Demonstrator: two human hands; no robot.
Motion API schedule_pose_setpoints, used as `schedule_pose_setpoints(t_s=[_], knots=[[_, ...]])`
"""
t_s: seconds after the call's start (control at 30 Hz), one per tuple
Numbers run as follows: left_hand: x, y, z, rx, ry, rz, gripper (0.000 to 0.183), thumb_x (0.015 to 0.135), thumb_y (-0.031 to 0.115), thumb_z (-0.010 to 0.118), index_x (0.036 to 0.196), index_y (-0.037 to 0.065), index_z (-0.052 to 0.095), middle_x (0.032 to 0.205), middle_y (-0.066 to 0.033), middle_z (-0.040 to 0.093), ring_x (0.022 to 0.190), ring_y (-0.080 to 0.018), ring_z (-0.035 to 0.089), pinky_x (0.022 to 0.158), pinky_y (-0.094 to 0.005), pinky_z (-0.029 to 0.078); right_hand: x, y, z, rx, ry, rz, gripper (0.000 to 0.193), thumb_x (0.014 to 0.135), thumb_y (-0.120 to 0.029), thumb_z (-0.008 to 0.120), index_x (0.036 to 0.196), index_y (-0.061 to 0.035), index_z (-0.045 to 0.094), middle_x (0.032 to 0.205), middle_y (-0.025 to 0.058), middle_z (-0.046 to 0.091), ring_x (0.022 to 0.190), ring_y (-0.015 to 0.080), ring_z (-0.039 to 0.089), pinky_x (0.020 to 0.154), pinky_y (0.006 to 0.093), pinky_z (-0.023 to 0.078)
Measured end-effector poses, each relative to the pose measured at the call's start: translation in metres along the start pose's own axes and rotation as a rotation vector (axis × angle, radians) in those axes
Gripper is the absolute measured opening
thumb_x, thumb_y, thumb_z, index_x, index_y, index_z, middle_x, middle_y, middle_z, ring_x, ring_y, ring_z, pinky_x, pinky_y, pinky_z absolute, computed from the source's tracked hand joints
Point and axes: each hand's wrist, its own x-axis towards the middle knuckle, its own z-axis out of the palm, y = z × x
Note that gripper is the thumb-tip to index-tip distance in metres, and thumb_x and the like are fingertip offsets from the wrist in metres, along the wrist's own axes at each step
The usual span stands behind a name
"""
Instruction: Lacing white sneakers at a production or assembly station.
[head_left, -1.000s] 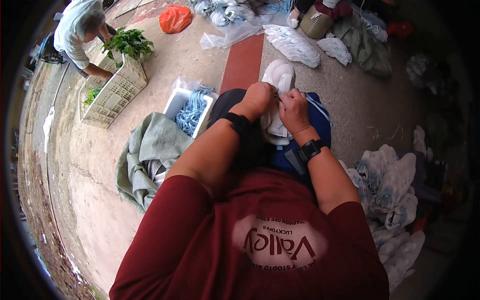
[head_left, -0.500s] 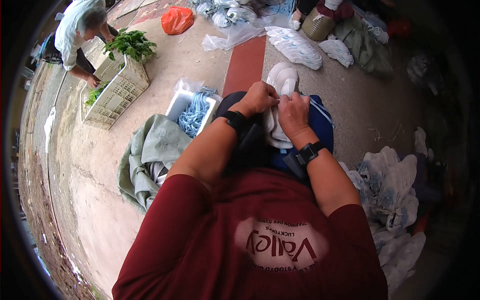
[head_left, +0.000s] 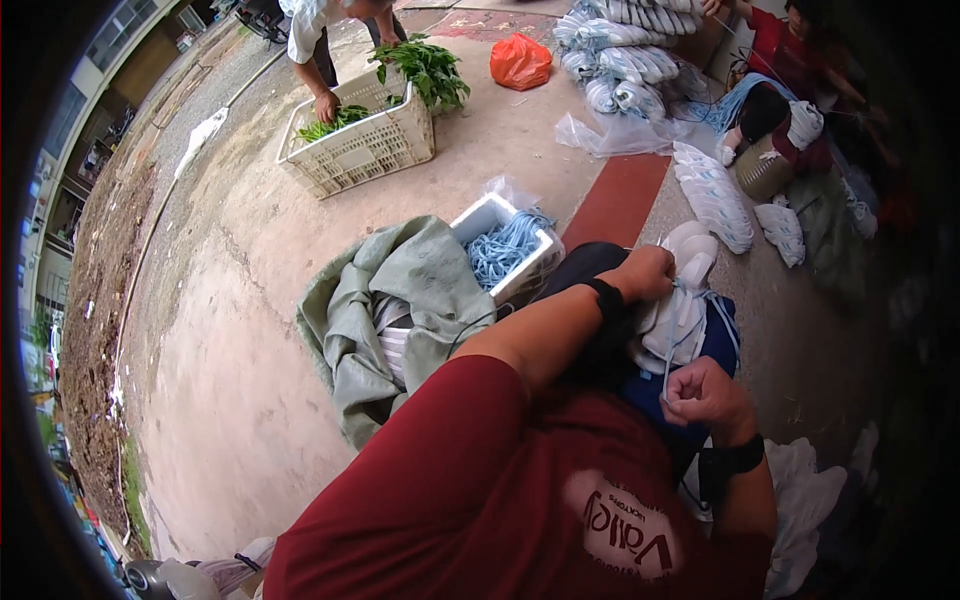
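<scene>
A white shoe (head_left: 688, 250) rests on my lap over dark blue cloth (head_left: 640, 388), toe pointing away from me. A light blue shoelace (head_left: 668, 345) runs from its eyelets, and more lace hangs down the shoe's right side. My left hand (head_left: 647, 272) is closed at the shoe's left side near the eyelets, its fingertips partly hidden. Nearer my body, my right hand (head_left: 708, 394) pinches the lace, drawn taut from the shoe.
A white foam box (head_left: 540, 265) of blue laces stands left of my knees beside a grey-green sack (head_left: 345, 290). Shoes (head_left: 712, 195) lie ahead and at lower right. A person handles greens at a plastic crate (head_left: 400, 150); another sits at far right.
My right hand has drawn back toward my body with the lace, away from my left hand. The view has swung left, so everything sits farther right.
</scene>
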Motion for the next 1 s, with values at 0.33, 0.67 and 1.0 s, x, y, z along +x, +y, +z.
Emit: schedule_pose_setpoints(t_s=[0.33, 0.67, 1.0], knots=[[-0.039, 0.028, 0.008, 0.139, 0.212, 0.249, 0.015, 0.069, 0.016, 0.067, 0.077, 0.008, 0.059, 0.08, -0.0101, 0.057, 0.078, -0.0299, 0.057, 0.067, -0.0382, 0.047, -0.052, 0.01, -0.027, -0.154, 0.904, -0.919, 0.005, 0.071, 0.004, 0.053, 0.071, -0.0003, 0.055, 0.098, 0.0226, 0.057, 0.081, 0.0175, 0.056, 0.07, 0.0254, 0.043], [-0.071, 0.056, 0.005, 0.605, -0.056, 0.512, 0.02, 0.076, 0.024, 0.057, 0.079, 0.005, 0.059, 0.081, -0.0111, 0.057, 0.078, -0.0278, 0.058, 0.068, -0.0366, 0.048, -0.027, 0.016, -0.029, 0.438, 0.613, -1.105, 0.004, 0.084, -0.004, 0.053, 0.085, -0.0031, 0.057, 0.079, 0.0113, 0.058, 0.078, 0.0178, 0.055, 0.066, 0.0273, 0.042], [-0.11, 0.102, -0.022, 0.224, -0.622, 0.538, 0.014, 0.072, 0.009, 0.058, 0.081, 0.002, 0.051, 0.076, -0.0158, 0.056, 0.074, -0.0335, 0.059, 0.066, -0.0384, 0.047, -0.019, 0.092, -0.039, 0.949, 0.766, -0.705, 0.008, 0.085, -0.005, 0.057, 0.091, 0.0005, 0.057, 0.085, 0.0108, 0.062, 0.08, 0.0192, 0.063, 0.074, 0.0281, 0.052]])
